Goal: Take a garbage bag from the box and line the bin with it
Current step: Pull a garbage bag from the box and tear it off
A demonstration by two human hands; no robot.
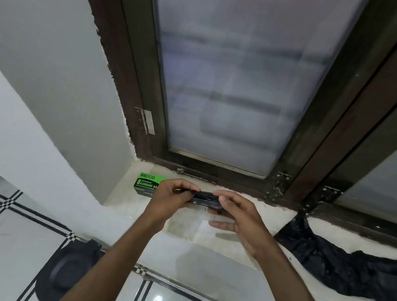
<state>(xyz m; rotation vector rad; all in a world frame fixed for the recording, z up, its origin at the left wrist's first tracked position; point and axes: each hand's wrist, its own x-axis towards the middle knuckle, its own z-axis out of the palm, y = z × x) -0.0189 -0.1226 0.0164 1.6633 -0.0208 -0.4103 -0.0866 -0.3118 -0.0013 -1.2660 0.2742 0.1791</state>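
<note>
Both hands hold one black garbage bag roll point(206, 199) above the window sill point(255, 212), its long axis running 9 to 3 o'clock. The left hand point(171, 198) pinches its left end, the right hand point(231, 215) grips its right end, lower fingers extended. One green garbage bag box point(147, 184) lies on the sill at 9 o'clock of the roll, lengthwise likewise. One spread black bag point(355, 271) lies at 4 o'clock; one dark bin point(66, 272) stands on the floor at 7 o'clock.

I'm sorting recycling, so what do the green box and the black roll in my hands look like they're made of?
Green box: likely printed cardboard, matte, with flat faces and crisp edges. Black roll: probably thin plastic film, slightly glossy, though it is blurred.
</note>
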